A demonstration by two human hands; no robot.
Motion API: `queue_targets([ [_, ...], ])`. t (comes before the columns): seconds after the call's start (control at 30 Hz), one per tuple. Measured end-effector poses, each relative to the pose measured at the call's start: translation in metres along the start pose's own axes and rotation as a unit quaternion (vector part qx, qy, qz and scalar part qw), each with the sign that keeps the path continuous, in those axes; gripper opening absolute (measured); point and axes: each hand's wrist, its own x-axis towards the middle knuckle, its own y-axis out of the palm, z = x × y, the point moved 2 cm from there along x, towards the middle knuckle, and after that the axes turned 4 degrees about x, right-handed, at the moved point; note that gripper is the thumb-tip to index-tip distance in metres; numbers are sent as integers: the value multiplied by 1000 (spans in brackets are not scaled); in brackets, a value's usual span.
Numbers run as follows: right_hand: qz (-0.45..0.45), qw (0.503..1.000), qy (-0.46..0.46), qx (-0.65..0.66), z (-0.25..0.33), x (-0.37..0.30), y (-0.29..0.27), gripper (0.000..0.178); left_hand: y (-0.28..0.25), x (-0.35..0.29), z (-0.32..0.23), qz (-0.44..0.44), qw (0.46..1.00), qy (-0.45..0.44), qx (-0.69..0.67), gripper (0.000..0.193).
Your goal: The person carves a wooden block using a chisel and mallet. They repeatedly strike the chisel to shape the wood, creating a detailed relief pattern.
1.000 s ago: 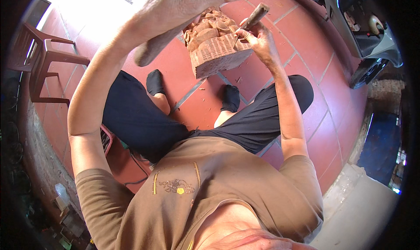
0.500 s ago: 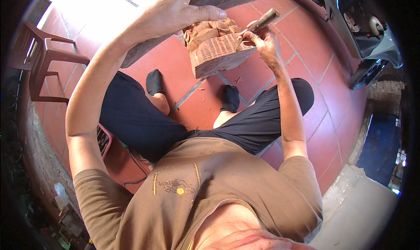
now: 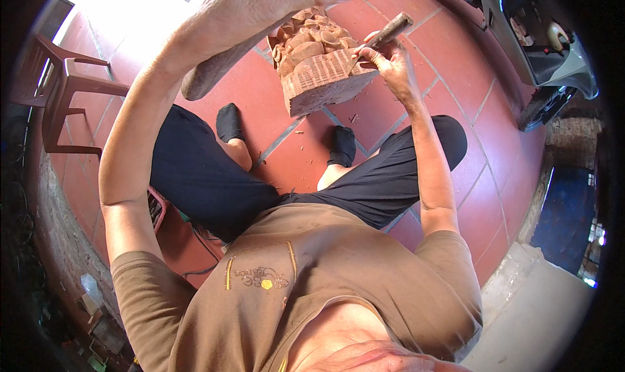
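In front of me a reddish-brown wood block rests on the floor, its upper face carved in deep rounded relief. My right hand pinches a chisel at its right side. The chisel's wooden handle tilts up to the right, and its thin blade meets the block's near upper face. Raised at the top left, my left hand is closed on a thick, rounded wooden mallet. One end of the mallet sticks out below the wrist; the rest, and most of the fingers, are hidden or cut off by the upper edge.
Wood chips lie scattered on the red tiled floor around my feet. A brown plastic chair stands at the left, a motorbike at the far right. Beside my left leg are a pink-rimmed basket and a dark cable.
My left hand has risen toward the upper edge with the mallet, uncovering more of the carving. My right hand and the chisel have shifted very slightly left; the block stays put.
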Motion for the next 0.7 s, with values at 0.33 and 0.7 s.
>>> queue_targets([
  [0.33,-1,1000,21,17,4,2,9,19,48,-2,87,28,973,35,225,80],
  [0.7,10,991,-38,-128,14,-2,16,19,32,6,49,43,991,54,111,71],
])
